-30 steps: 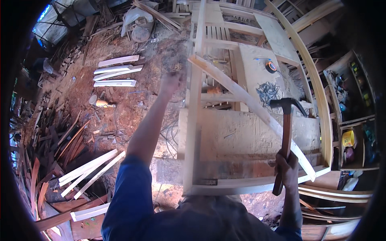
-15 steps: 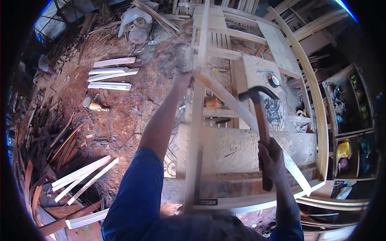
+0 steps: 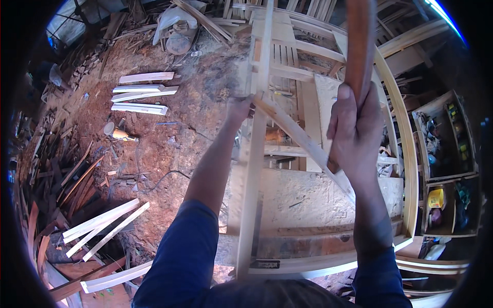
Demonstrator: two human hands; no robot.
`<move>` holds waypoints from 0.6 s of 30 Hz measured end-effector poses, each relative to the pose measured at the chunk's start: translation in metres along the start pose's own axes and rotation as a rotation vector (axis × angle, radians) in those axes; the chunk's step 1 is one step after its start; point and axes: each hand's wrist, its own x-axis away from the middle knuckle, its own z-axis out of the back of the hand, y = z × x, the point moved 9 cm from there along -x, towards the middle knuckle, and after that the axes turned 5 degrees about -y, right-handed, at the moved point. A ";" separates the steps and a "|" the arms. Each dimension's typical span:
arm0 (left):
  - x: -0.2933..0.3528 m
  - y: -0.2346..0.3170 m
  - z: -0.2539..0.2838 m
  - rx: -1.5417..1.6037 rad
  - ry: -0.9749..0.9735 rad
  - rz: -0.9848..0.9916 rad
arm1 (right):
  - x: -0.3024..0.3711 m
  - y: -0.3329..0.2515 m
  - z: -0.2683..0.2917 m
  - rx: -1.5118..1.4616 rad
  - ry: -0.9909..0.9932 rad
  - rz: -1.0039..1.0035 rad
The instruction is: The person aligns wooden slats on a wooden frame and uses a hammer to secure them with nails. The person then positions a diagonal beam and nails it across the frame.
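Note:
My right hand is wrapped round the brown wooden handle of a hammer, raised close to the camera; its head is beyond the upper edge of the picture. Ahead and to the left, my left hand is closed at the end of a slanting wooden strip, where it crosses a long pale rail. The fingertips are partly hidden there. From that joint the strip runs down to the right, passing behind my right hand. Both pieces lie over a large wooden frame.
Several cut wood pieces lie on the dirt floor at the left, near a yellow power tool with a cable. Scrap wood is heaped at the far left. Open wooden shelves with a yellow container stand at the right.
My right hand has lifted the hammer up and toward the camera, taking its head out of view. My left hand stays by the strip's end and the view has shifted slightly.

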 end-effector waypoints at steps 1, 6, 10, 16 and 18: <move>0.001 0.001 0.005 0.009 0.005 -0.018 | -0.001 0.005 -0.010 -0.069 0.065 0.006; -0.006 -0.012 -0.019 -0.014 -0.041 -0.028 | 0.043 0.155 -0.077 0.637 -0.145 0.115; -0.004 -0.004 -0.011 -0.003 0.012 -0.028 | 0.009 0.092 -0.020 0.153 -0.157 -0.156; 0.005 0.007 0.004 -0.015 0.092 -0.099 | -0.009 0.036 -0.020 -0.314 0.202 -0.008; -0.001 0.009 -0.033 0.007 0.053 -0.122 | 0.026 0.120 -0.053 0.343 -0.068 0.084</move>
